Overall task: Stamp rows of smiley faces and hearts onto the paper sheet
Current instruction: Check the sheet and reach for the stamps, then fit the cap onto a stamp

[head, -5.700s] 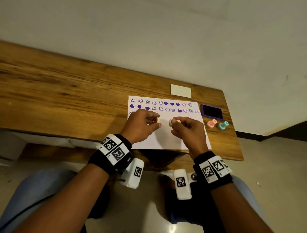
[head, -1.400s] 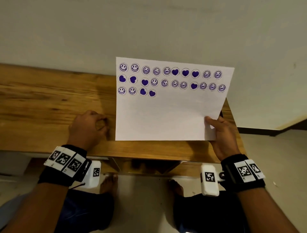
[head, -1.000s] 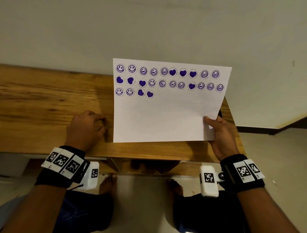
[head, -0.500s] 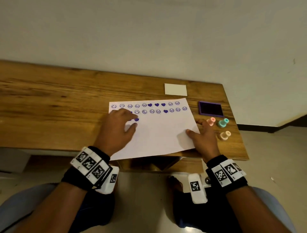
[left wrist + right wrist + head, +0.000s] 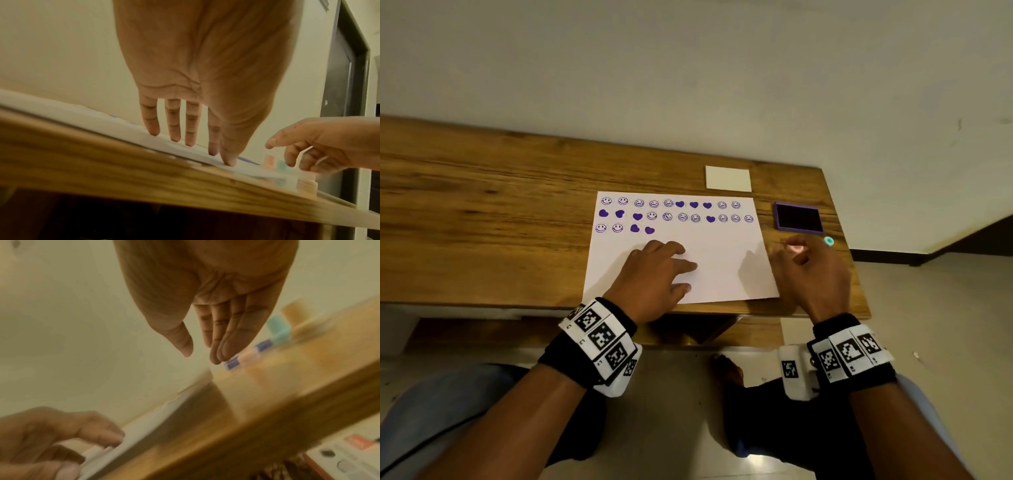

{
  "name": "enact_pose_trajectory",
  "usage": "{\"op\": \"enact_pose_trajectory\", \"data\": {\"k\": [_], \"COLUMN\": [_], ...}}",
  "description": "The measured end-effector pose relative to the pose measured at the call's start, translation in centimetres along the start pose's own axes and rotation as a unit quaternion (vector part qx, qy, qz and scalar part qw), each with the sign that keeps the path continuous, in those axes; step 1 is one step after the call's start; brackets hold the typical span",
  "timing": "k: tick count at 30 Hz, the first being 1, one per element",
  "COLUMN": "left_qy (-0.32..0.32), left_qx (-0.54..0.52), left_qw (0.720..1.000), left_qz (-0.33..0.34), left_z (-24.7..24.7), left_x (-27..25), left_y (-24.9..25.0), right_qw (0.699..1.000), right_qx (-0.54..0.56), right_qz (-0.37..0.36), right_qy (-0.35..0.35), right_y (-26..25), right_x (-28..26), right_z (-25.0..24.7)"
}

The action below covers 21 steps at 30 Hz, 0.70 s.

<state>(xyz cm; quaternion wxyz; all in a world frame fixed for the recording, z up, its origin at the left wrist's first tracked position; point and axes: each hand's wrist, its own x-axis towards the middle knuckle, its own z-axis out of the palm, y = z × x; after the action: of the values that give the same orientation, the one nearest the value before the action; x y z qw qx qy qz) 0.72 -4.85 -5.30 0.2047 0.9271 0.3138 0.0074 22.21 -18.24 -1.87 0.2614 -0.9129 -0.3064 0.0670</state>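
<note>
Paper sheet (image 5: 722, 260) lies flat on the wooden table (image 5: 482, 219), centre of the head view, near edge at the table's front edge. Two full rows of purple stamped smileys and hearts along the top; third row has only four marks at upper left: two smileys, two hearts.

Left hand (image 5: 657, 274) rests on the lower left part of the sheet, fingers straight and spread, holding nothing. Left wrist view shows the fingertips (image 5: 154, 131) pressing down on the paper.

Right hand (image 5: 808, 274) sits right of the sheet's right edge, over the table, fingers relaxed and extended, gripping nothing. It reaches over the stamps. Right wrist view is motion-blurred; fingers (image 5: 222, 337) hang together, thumb apart, no contact I can confirm.

Pink stamp (image 5: 796, 248) shows just past the right fingers, teal stamp (image 5: 828, 241) just right of it. Third, peach stamp (image 5: 307, 185) sits at the table's front edge in the left wrist view, under the right hand.

Purple ink pad (image 5: 798, 218) is open, right of the sheet, just above the stamps in frame. Small white card (image 5: 728, 178) lies above the sheet's top right corner, near the wall.
</note>
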Motion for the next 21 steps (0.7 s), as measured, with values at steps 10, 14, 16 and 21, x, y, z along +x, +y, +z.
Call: {"op": "enact_pose_trajectory", "data": {"k": [10,14,16,21], "left_qy": [0.019,0.077,0.112,0.176], "left_qx": [-0.008,-0.054,-0.113,-0.292], "left_qw": [1.000,0.995,0.987,0.939], "left_qz": [0.003,0.016,0.027,0.039], "left_z": [-0.5,-0.8,-0.7,-0.3], "left_x": [-0.1,0.0,-0.1,-0.1], "left_y": [0.2,0.2,0.5,2.5], "right_qw": [0.993,0.995,0.998,0.915], "right_qx": [-0.107,-0.080,0.060,0.381], "right_qz": [0.033,0.031,0.005,-0.012], "right_qy": [-0.026,-0.046,-0.027,-0.129], "right_y": [3.6,3.0,2.2,-1.3], "right_x": [2.0,2.0,1.5,-0.8], "right_z": [-3.3,-3.0,-2.9,-1.1]}}
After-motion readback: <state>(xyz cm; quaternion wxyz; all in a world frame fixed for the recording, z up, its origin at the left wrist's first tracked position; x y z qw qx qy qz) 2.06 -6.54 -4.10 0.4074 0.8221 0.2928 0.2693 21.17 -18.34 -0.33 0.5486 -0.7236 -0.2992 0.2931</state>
